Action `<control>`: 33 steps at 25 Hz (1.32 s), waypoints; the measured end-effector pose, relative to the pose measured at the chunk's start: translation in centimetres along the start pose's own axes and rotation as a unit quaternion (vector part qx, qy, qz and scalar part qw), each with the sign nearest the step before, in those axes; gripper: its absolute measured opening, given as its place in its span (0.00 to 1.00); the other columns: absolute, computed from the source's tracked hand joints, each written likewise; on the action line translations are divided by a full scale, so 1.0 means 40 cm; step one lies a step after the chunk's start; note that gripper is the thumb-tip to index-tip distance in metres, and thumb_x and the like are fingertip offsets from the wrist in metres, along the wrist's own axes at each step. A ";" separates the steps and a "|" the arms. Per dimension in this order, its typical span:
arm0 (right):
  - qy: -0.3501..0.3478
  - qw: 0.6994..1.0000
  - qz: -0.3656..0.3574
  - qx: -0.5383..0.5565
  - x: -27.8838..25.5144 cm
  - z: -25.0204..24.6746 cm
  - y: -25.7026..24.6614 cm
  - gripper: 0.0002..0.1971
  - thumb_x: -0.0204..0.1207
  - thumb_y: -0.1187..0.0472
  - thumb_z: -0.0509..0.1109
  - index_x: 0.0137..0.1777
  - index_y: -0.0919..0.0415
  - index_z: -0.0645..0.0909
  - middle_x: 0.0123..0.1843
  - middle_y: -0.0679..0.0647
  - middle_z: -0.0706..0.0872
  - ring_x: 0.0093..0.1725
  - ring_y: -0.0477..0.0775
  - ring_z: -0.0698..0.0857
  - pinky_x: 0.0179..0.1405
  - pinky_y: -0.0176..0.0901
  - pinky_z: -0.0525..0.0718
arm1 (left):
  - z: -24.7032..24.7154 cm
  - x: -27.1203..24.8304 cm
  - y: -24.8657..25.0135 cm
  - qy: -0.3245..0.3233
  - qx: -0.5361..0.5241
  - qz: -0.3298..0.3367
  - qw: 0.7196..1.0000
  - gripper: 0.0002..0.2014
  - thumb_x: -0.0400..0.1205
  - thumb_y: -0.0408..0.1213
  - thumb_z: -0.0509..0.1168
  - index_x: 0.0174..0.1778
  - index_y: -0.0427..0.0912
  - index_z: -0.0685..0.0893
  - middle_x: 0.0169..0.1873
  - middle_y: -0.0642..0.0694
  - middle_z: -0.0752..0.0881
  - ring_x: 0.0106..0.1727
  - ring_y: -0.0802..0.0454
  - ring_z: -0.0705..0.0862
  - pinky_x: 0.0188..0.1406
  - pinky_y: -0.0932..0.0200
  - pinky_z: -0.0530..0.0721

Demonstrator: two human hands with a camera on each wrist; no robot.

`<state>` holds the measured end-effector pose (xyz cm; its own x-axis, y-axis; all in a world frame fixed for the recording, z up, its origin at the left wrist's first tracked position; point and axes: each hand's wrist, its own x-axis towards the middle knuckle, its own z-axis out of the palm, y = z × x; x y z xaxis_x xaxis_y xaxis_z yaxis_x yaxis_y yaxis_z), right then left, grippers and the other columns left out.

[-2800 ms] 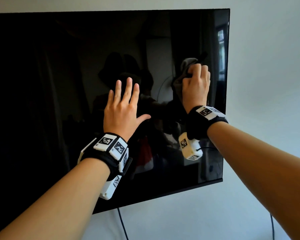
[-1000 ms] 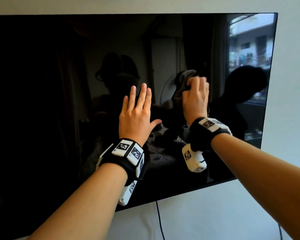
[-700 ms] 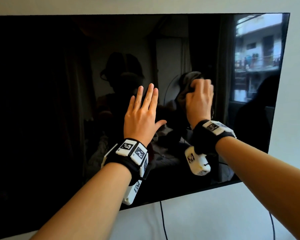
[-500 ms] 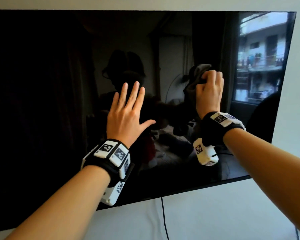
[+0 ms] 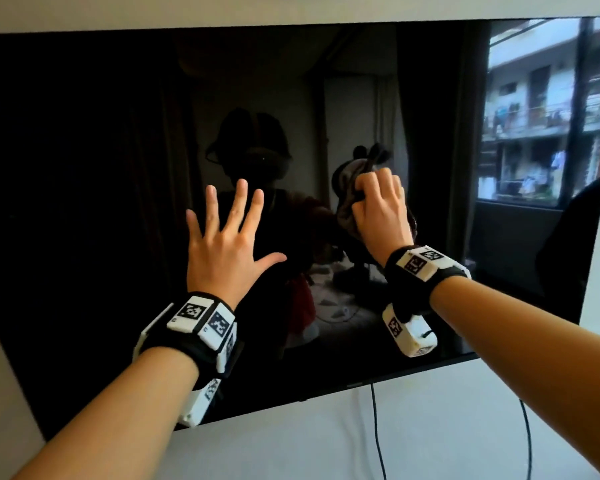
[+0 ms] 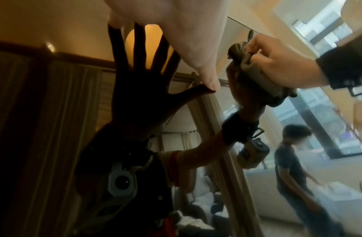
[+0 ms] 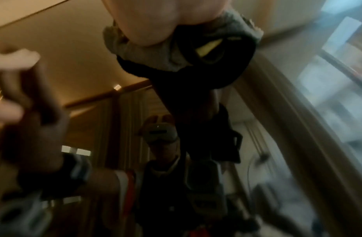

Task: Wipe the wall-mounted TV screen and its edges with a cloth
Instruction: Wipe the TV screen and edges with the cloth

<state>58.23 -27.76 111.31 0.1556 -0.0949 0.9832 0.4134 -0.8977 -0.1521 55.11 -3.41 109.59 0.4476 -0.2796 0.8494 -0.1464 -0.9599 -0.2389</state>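
Note:
The wall-mounted TV screen (image 5: 84, 168) is black, glossy and switched off, and it fills most of the head view. My right hand (image 5: 378, 206) grips a bunched grey cloth (image 5: 347, 209) and holds it against the screen right of centre. The cloth (image 6: 255, 72) also shows in the left wrist view, under the right hand (image 6: 277, 64). In the right wrist view the cloth (image 7: 165, 52) sits crumpled under my palm. My left hand (image 5: 226, 237) lies flat on the glass with its fingers spread, to the left of the cloth, holding nothing.
The TV's bottom edge (image 5: 326, 389) runs above a white wall (image 5: 361, 438), where a black cable (image 5: 378, 431) hangs down. A second cable (image 5: 527, 441) hangs at the right. The screen mirrors a room, a window and another person (image 6: 293, 163).
My right hand with the cloth has slid left and down across the screen. The left hand has spread its fingers wider. The view has shifted toward the TV's right side.

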 end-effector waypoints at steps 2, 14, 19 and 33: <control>-0.006 1.000 0.008 0.020 0.008 0.007 -0.012 0.10 0.65 0.69 0.59 0.46 0.68 0.76 0.45 0.66 0.76 0.43 0.64 0.72 0.44 0.54 0.71 | 0.007 0.005 0.004 0.001 -0.013 0.000 1.000 0.48 0.70 0.68 0.64 0.82 0.45 0.60 0.82 0.43 0.60 0.80 0.29 0.57 0.70 0.24 0.64; 0.039 0.998 0.051 0.008 -0.015 0.070 -0.143 0.12 0.65 0.67 0.55 0.46 0.69 0.76 0.45 0.67 0.77 0.43 0.63 0.72 0.44 0.52 0.70 | 0.019 0.002 -0.002 0.003 -0.026 0.005 1.000 0.48 0.72 0.67 0.64 0.83 0.46 0.56 0.83 0.44 0.56 0.81 0.31 0.55 0.73 0.25 0.61; 0.069 0.988 0.130 0.036 0.021 0.062 -0.145 0.09 0.66 0.71 0.59 0.46 0.69 0.75 0.47 0.67 0.77 0.45 0.65 0.73 0.46 0.55 0.71 | -0.007 0.002 -0.041 -0.014 -0.052 0.038 0.998 0.46 0.75 0.66 0.63 0.84 0.49 0.52 0.84 0.47 0.53 0.83 0.37 0.54 0.77 0.34 0.63; -0.035 0.987 -0.153 -0.026 -0.018 0.143 -0.331 0.09 0.65 0.66 0.60 0.45 0.65 0.74 0.41 0.66 0.76 0.40 0.63 0.70 0.38 0.58 0.71 | -0.024 -0.147 -0.365 -0.023 0.013 0.015 1.000 0.50 0.70 0.67 0.67 0.83 0.45 0.58 0.82 0.43 0.60 0.81 0.36 0.61 0.72 0.34 0.71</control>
<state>57.78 -13.32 112.04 0.0930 0.2118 0.9729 0.4035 -0.9013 0.1576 53.79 12.28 108.55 0.4831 -0.3079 0.8197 -0.1368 -0.9512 -0.2767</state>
